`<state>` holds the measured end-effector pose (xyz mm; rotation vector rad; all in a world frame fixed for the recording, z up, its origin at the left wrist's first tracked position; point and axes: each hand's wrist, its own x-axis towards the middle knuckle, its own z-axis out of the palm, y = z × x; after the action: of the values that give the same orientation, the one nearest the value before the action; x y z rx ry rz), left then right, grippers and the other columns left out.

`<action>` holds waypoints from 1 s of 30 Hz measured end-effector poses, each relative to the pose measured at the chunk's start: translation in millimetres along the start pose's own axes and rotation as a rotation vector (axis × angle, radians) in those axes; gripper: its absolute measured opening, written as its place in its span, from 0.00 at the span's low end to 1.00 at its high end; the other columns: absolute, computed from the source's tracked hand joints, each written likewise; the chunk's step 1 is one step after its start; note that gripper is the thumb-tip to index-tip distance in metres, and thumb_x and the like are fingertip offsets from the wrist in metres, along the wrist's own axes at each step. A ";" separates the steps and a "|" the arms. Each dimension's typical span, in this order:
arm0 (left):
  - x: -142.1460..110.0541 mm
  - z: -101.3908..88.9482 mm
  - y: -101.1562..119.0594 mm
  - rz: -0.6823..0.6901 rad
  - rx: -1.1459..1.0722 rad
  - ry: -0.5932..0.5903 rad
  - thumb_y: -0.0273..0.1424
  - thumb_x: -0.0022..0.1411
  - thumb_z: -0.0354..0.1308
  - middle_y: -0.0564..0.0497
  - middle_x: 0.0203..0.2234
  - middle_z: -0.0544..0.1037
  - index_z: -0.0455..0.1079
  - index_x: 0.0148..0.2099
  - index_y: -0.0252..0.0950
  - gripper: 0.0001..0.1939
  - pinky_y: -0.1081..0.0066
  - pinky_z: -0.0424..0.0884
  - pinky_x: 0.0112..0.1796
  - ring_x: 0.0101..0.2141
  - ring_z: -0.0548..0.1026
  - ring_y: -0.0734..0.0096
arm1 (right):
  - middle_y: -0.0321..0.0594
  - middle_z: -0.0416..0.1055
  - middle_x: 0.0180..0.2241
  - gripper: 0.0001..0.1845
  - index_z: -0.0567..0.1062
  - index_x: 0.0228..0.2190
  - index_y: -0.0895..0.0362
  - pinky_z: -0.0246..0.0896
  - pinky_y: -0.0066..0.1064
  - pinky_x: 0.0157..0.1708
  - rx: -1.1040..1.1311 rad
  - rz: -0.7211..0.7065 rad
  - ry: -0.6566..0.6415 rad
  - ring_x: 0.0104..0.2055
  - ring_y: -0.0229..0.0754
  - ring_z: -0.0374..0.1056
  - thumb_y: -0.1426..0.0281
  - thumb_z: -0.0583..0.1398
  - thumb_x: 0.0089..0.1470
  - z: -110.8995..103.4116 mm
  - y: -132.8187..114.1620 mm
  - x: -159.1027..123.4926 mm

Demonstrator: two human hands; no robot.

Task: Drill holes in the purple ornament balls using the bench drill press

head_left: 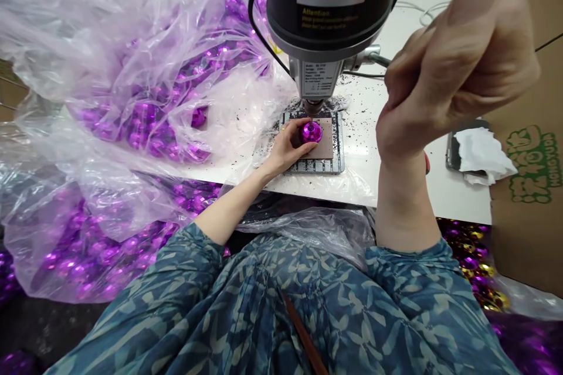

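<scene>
My left hand (288, 143) pinches a shiny purple ball (310, 132) and holds it on a small brown block (326, 142) on the ribbed metal base (334, 165) of a bench drill. The drill's tip (313, 108) hangs just above the ball. Raised close to the camera, my right hand (448, 70) has its fingers curled around the drill's lever (375, 58), whose grip end is hidden inside the hand.
The dark drill head (329, 6) carries a yellow warning label. A big clear plastic bag (109, 70) of purple balls fills the left. Dark dust lies on the white table (457, 193). A phone with a tissue (479, 155) and a cardboard box (528, 176) stand right.
</scene>
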<state>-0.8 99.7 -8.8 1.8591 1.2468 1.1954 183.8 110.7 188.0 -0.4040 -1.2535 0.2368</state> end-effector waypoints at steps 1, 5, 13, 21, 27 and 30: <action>-0.2 -0.2 1.9 -0.010 -0.004 0.001 0.47 0.69 0.73 0.40 0.64 0.80 0.72 0.68 0.42 0.32 0.48 0.74 0.68 0.64 0.78 0.48 | 0.29 0.52 0.19 0.18 0.86 0.44 0.54 0.57 0.12 0.32 0.009 -0.007 0.011 0.23 0.14 0.60 0.56 0.61 0.66 0.1 1.2 -2.3; -0.5 -1.8 9.8 -0.050 -0.005 -0.004 0.45 0.67 0.75 0.41 0.64 0.80 0.73 0.67 0.43 0.31 0.47 0.72 0.69 0.66 0.77 0.48 | 0.30 0.51 0.18 0.19 0.86 0.43 0.55 0.53 0.14 0.27 0.028 -0.056 0.062 0.23 0.17 0.62 0.55 0.62 0.66 -0.8 9.4 -9.0; -1.1 -1.8 12.9 -0.070 0.001 -0.007 0.44 0.68 0.74 0.41 0.65 0.80 0.73 0.67 0.44 0.31 0.48 0.73 0.69 0.66 0.77 0.48 | 0.31 0.55 0.18 0.19 0.75 0.29 0.55 0.56 0.25 0.23 -0.069 -0.161 0.125 0.21 0.24 0.57 0.58 0.61 0.68 -8.1 23.8 -31.0; -1.3 -1.8 12.4 -0.044 0.000 -0.004 0.45 0.69 0.74 0.40 0.64 0.80 0.71 0.68 0.43 0.31 0.47 0.73 0.68 0.66 0.77 0.47 | 0.31 0.44 0.12 0.37 0.54 0.16 0.56 0.50 0.26 0.19 -0.122 -0.180 0.164 0.16 0.24 0.47 0.49 0.59 0.68 -18.2 54.3 -48.8; -1.0 1.3 8.7 -0.048 -0.017 0.010 0.46 0.67 0.75 0.40 0.64 0.80 0.72 0.67 0.43 0.32 0.47 0.73 0.68 0.66 0.77 0.47 | 0.29 0.49 0.11 0.35 0.68 0.16 0.55 0.50 0.24 0.18 -0.065 -0.067 0.120 0.15 0.23 0.51 0.45 0.62 0.65 -11.4 30.7 -39.9; -0.9 3.0 11.1 -0.082 -0.048 0.030 0.46 0.68 0.75 0.40 0.62 0.80 0.70 0.66 0.43 0.32 0.49 0.76 0.65 0.63 0.79 0.49 | 0.27 0.58 0.17 0.18 0.82 0.29 0.55 0.51 0.19 0.25 0.028 0.187 0.166 0.20 0.18 0.57 0.53 0.69 0.58 2.6 -0.4 -7.4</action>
<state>6.1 94.7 -1.1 1.7445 1.2867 1.2031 179.1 107.9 182.4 -0.5073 -1.0491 0.3718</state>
